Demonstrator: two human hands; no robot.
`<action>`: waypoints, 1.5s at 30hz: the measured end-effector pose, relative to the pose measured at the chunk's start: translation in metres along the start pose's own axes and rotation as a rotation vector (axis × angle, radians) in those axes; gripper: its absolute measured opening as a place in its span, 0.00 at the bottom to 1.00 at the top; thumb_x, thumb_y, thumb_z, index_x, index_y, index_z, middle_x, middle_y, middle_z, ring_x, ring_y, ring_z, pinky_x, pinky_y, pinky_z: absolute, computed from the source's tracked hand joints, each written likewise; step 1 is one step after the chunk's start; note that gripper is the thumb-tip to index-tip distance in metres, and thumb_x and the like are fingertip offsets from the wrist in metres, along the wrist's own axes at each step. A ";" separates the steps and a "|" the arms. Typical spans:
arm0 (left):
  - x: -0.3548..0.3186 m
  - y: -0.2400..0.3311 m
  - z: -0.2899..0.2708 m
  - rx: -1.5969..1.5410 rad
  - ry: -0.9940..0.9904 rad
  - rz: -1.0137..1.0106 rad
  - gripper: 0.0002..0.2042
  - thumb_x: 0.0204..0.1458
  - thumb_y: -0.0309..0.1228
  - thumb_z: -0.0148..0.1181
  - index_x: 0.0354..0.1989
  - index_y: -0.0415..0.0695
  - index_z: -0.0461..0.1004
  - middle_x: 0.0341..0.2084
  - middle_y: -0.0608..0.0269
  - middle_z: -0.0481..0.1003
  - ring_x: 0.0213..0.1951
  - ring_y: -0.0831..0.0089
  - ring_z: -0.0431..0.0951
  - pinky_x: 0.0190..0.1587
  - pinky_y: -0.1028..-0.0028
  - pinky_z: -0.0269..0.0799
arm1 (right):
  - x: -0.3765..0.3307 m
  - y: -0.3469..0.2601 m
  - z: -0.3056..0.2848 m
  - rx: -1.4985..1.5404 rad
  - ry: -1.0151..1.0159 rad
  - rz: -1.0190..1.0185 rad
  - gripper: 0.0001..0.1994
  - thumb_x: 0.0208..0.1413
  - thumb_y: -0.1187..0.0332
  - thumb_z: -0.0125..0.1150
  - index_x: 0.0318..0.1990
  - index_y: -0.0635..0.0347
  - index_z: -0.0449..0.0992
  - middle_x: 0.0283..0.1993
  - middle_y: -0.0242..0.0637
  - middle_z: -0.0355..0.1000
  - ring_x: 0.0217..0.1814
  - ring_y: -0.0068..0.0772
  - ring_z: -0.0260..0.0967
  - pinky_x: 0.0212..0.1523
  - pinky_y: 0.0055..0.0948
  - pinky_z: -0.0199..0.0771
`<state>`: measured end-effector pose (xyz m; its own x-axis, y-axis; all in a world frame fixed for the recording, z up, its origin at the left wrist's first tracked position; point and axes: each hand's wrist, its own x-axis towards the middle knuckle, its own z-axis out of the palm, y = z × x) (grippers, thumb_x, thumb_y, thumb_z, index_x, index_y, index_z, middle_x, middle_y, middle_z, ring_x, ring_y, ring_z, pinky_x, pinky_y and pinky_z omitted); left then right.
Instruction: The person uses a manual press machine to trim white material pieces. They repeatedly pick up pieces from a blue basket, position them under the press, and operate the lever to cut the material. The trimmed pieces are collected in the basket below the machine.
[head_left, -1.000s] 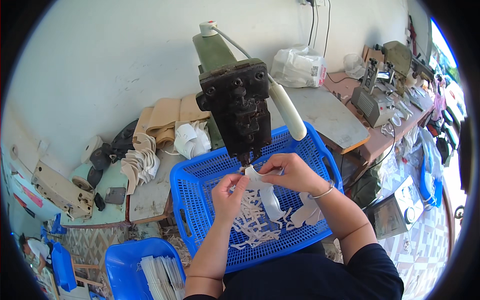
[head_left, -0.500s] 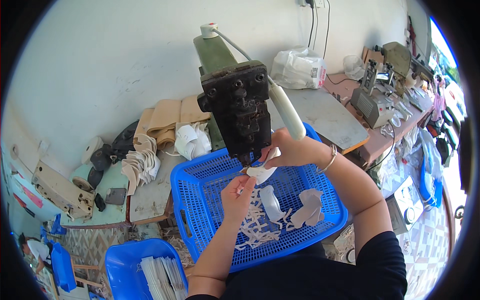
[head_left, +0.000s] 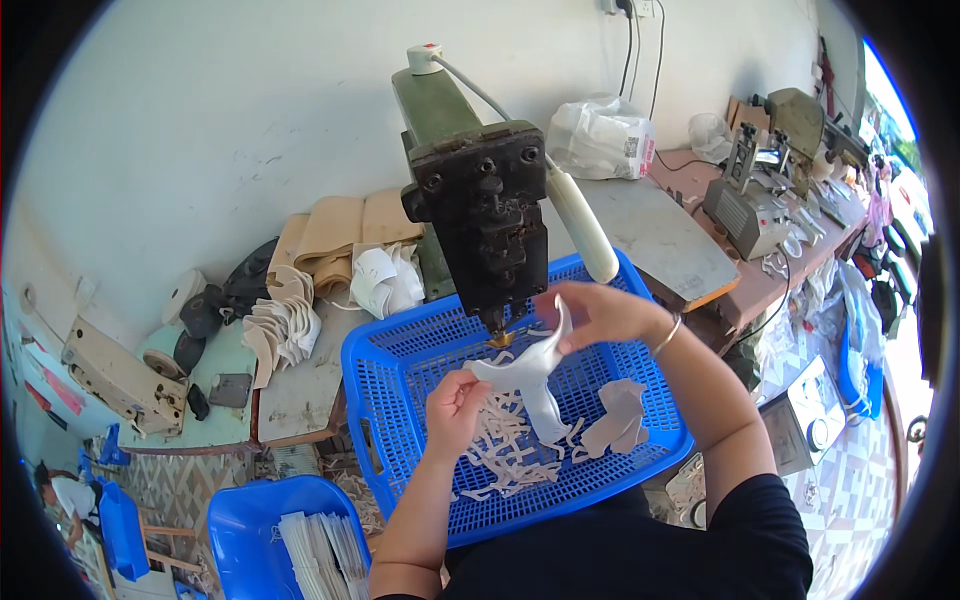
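Observation:
My left hand (head_left: 453, 412) pinches the left end of a curved white shoe-upper-like piece (head_left: 520, 372), its thumb and fingers closed. My right hand (head_left: 608, 318) grips the other end, which bends upward; some of its fingers are hidden or blurred. The piece hangs just below and in front of the black head of a green bench machine (head_left: 485, 215), apart from its brass-coloured tip (head_left: 499, 341). Below is a blue mesh basket (head_left: 372, 420) with narrow white offcuts (head_left: 505, 455), a long white piece (head_left: 543, 412) and several flat off-white pieces (head_left: 617, 415).
A white handle (head_left: 582, 225) hangs at the machine's right. Stacked cut pieces (head_left: 283, 330) and beige sheets (head_left: 335, 235) lie on the left bench. A blue tub (head_left: 232, 530) holds white bundles. Another machine (head_left: 750, 215) stands on the right bench; a person (head_left: 72, 497) is far left.
Both hands have drawn the white piece away from the machine's tip, toward me and lower. It is now spread between them, and the brass-coloured tip shows.

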<state>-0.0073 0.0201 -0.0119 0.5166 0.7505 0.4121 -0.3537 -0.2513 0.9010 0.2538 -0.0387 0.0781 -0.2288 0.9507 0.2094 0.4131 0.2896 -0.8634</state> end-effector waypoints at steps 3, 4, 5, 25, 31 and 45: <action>-0.002 -0.004 -0.018 0.135 0.109 -0.107 0.09 0.51 0.23 0.56 0.41 0.37 0.69 0.34 0.62 0.73 0.38 0.77 0.73 0.42 0.79 0.67 | -0.013 0.001 0.030 0.374 0.013 0.266 0.17 0.48 0.72 0.63 0.45 0.66 0.69 0.33 0.31 0.72 0.31 0.17 0.67 0.32 0.16 0.70; -0.001 -0.002 -0.017 0.339 0.175 0.023 0.10 0.50 0.24 0.57 0.41 0.38 0.69 0.35 0.62 0.73 0.40 0.73 0.72 0.44 0.76 0.67 | -0.014 0.005 0.042 0.412 0.091 0.281 0.12 0.49 0.74 0.62 0.41 0.66 0.72 0.32 0.30 0.72 0.31 0.16 0.67 0.32 0.17 0.69; 0.004 0.008 -0.009 0.542 0.233 0.150 0.11 0.49 0.25 0.57 0.41 0.38 0.69 0.37 0.62 0.72 0.43 0.70 0.71 0.46 0.73 0.66 | -0.016 0.005 0.052 0.446 0.129 0.267 0.11 0.49 0.74 0.62 0.40 0.66 0.73 0.31 0.30 0.72 0.31 0.16 0.67 0.32 0.17 0.69; 0.057 0.078 0.010 1.027 -0.041 0.507 0.08 0.35 0.29 0.67 0.19 0.44 0.72 0.30 0.65 0.68 0.46 0.59 0.65 0.48 0.62 0.58 | 0.008 -0.016 0.116 0.975 0.347 0.208 0.10 0.54 0.70 0.58 0.40 0.68 0.73 0.37 0.34 0.72 0.37 0.20 0.71 0.41 0.19 0.76; 0.053 0.073 0.006 0.964 -0.004 0.447 0.07 0.37 0.32 0.66 0.19 0.46 0.73 0.29 0.66 0.70 0.47 0.58 0.67 0.51 0.56 0.54 | 0.008 -0.021 0.115 0.919 0.322 0.220 0.10 0.54 0.69 0.58 0.40 0.66 0.73 0.36 0.32 0.72 0.37 0.19 0.71 0.40 0.18 0.76; 0.023 0.042 0.023 0.717 0.203 0.317 0.07 0.42 0.33 0.65 0.21 0.45 0.75 0.22 0.67 0.76 0.36 0.69 0.76 0.57 0.56 0.52 | -0.002 -0.014 0.102 0.642 0.326 0.182 0.13 0.53 0.65 0.60 0.40 0.67 0.74 0.33 0.32 0.73 0.32 0.16 0.68 0.31 0.17 0.71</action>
<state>0.0077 0.0132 0.0388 0.2996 0.6568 0.6920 0.1621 -0.7498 0.6416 0.1585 -0.0560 0.0434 0.1090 0.9911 0.0768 -0.2004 0.0976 -0.9748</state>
